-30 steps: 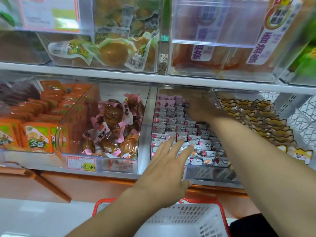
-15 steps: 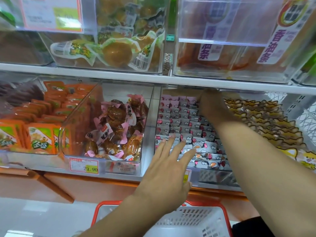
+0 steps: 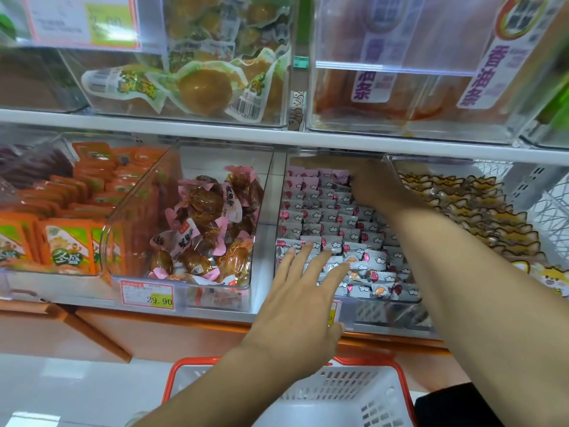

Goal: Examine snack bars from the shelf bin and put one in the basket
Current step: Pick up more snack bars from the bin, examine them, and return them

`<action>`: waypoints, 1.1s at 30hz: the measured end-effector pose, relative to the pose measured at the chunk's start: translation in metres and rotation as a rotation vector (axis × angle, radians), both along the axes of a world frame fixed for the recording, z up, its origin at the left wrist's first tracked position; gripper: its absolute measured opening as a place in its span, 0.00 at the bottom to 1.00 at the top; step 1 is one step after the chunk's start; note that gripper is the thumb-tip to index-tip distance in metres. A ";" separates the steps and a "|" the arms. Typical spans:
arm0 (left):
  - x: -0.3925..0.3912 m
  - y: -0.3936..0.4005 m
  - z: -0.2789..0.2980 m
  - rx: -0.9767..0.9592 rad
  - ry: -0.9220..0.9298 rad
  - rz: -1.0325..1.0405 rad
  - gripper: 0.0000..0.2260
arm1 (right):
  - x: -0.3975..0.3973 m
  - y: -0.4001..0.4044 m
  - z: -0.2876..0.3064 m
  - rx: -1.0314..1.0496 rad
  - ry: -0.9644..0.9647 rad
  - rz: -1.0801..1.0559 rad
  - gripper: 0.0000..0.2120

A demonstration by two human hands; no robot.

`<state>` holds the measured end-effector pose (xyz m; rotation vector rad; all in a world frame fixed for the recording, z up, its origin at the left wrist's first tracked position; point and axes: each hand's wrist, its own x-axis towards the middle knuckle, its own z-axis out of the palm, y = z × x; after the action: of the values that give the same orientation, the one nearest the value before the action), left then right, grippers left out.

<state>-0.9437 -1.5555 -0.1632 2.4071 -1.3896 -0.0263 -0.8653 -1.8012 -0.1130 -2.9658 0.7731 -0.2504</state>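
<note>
A clear shelf bin (image 3: pixel 363 315) on the lower shelf holds several small snack bars (image 3: pixel 326 223) in silver and pink wrappers with cloud prints. My right hand (image 3: pixel 374 183) reaches deep into the back of this bin, under the upper shelf, with its fingers down among the pink bars; whether they grip one is hidden. My left hand (image 3: pixel 300 300) hovers flat, fingers spread, over the bin's front edge. A white basket with an orange rim (image 3: pixel 363 392) sits below, under my left forearm.
To the left stands a clear bin of brown pink-wrapped snacks (image 3: pixel 209 223) with a 29.90 price tag (image 3: pixel 147 295), then orange packets (image 3: pixel 64 229). To the right lies a bin of cat-print packets (image 3: pixel 468 204). The upper shelf (image 3: pixel 215 134) carries more clear bins.
My right hand has pushed further back and up into the bin. My left hand stays spread over the front edge. The view has shifted slightly.
</note>
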 end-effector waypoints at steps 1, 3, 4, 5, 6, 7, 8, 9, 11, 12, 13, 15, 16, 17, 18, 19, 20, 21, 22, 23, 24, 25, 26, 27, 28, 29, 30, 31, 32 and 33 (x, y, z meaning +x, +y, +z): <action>0.000 0.000 0.000 -0.001 -0.003 0.002 0.36 | 0.000 -0.002 0.000 0.008 -0.009 0.009 0.09; 0.000 0.000 0.000 -0.003 -0.009 0.005 0.36 | 0.000 -0.001 0.001 0.010 0.050 0.036 0.08; 0.000 0.000 0.000 -0.001 -0.011 0.005 0.36 | -0.001 0.002 0.004 0.016 0.095 0.047 0.08; 0.000 0.000 0.000 0.001 -0.012 0.004 0.36 | -0.002 0.004 0.005 0.023 0.133 0.061 0.07; 0.000 0.000 -0.001 0.003 -0.010 0.004 0.36 | -0.004 0.006 0.005 0.031 0.165 0.071 0.06; 0.000 0.000 -0.001 0.003 -0.009 0.003 0.36 | -0.005 0.008 0.007 0.043 0.178 0.073 0.08; 0.000 0.000 0.000 0.005 -0.006 0.001 0.36 | -0.005 0.009 0.009 0.047 0.183 0.064 0.10; 0.000 0.000 0.000 0.008 -0.003 -0.002 0.36 | -0.006 0.011 0.009 0.057 0.173 0.052 0.09; 0.000 0.000 0.000 0.009 0.000 -0.009 0.36 | -0.006 0.012 0.007 0.073 0.089 0.033 0.08; 0.001 0.000 0.001 0.007 0.003 -0.010 0.36 | -0.007 0.012 0.006 0.090 0.032 0.025 0.08; 0.001 0.000 0.001 0.006 0.005 -0.009 0.36 | -0.008 0.013 0.007 0.108 -0.027 0.015 0.07; 0.001 0.000 0.001 0.000 0.012 -0.008 0.37 | -0.012 0.014 0.011 0.124 -0.130 0.029 0.07; 0.002 -0.001 0.001 -0.004 0.019 -0.008 0.37 | -0.014 0.014 0.014 0.122 -0.170 0.049 0.07; 0.002 -0.001 0.000 -0.008 0.027 -0.008 0.37 | -0.016 0.014 0.017 0.130 -0.198 0.061 0.07; 0.002 -0.002 0.000 -0.013 0.032 -0.006 0.37 | -0.019 0.014 0.020 0.155 -0.226 0.053 0.06; 0.003 -0.002 0.000 -0.021 0.032 -0.002 0.36 | -0.023 0.014 0.022 0.163 -0.237 0.040 0.07; 0.002 -0.002 0.001 -0.031 0.033 0.005 0.36 | -0.027 0.015 0.025 0.154 -0.230 0.034 0.09; 0.002 -0.003 0.001 -0.040 0.033 0.011 0.36 | -0.032 0.016 0.027 0.138 -0.219 0.035 0.11; 0.001 -0.003 0.002 -0.049 0.034 0.013 0.36 | -0.037 0.019 0.029 0.127 -0.219 0.035 0.11; 0.001 -0.003 0.003 -0.060 0.034 0.015 0.35 | -0.042 0.023 0.032 0.104 -0.234 0.030 0.11; 0.000 -0.003 0.004 -0.082 0.040 0.017 0.35 | -0.048 0.028 0.034 0.092 -0.261 0.008 0.13; 0.000 -0.004 0.006 -0.121 0.059 0.025 0.34 | -0.054 0.033 0.035 0.099 -0.302 -0.019 0.14; -0.001 -0.004 0.009 -0.181 0.099 0.044 0.33 | -0.061 0.039 0.036 0.110 -0.348 -0.045 0.13; -0.001 -0.004 0.013 -0.258 0.161 0.078 0.32 | -0.070 0.046 0.035 0.138 -0.411 -0.054 0.12; -0.001 -0.003 0.018 -0.343 0.239 0.124 0.31 | -0.081 0.052 0.034 0.194 -0.488 -0.051 0.12; -0.001 -0.003 0.023 -0.437 0.327 0.175 0.30 | -0.092 0.058 0.032 0.265 -0.558 -0.045 0.12; 0.001 -0.001 0.028 -0.531 0.424 0.225 0.29 | -0.104 0.065 0.031 0.354 -0.595 -0.049 0.11; 0.003 0.002 0.033 -0.618 0.533 0.269 0.28 | -0.116 0.073 0.030 0.446 -0.610 -0.050 0.10; 0.006 0.006 0.037 -0.688 0.634 0.303 0.27 | -0.127 0.082 0.031 0.538 -0.624 -0.036 0.11; 0.008 0.011 0.041 -0.733 0.700 0.327 0.26 | -0.137 0.091 0.033 0.646 -0.663 -0.004 0.13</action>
<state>-0.9354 -1.5443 -0.1218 1.7130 -0.5384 -0.2130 -1.0023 -1.7099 -0.0801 -2.0786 0.6079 -0.7623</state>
